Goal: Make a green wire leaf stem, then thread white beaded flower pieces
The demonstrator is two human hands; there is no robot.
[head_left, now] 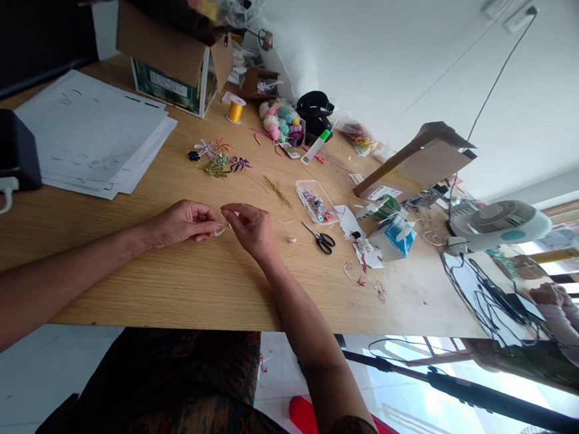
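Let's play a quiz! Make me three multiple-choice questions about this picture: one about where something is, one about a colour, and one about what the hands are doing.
1. Where are the black-handled scissors?
A. On the wooden table, right of the hands in the view
B. On the floor
C. On the stack of papers

2. What colour is the thread on the spool?
A. Blue
B. Green
C. Yellow

3. What are the left hand and right hand doing?
A. Lying flat on the papers
B. Held up close together at a tiny pale piece
C. Cutting with scissors

Answers:
1. A, the scissors lie on the table.
2. C, the spool shows yellow.
3. B, the fingers meet at the piece above the table.
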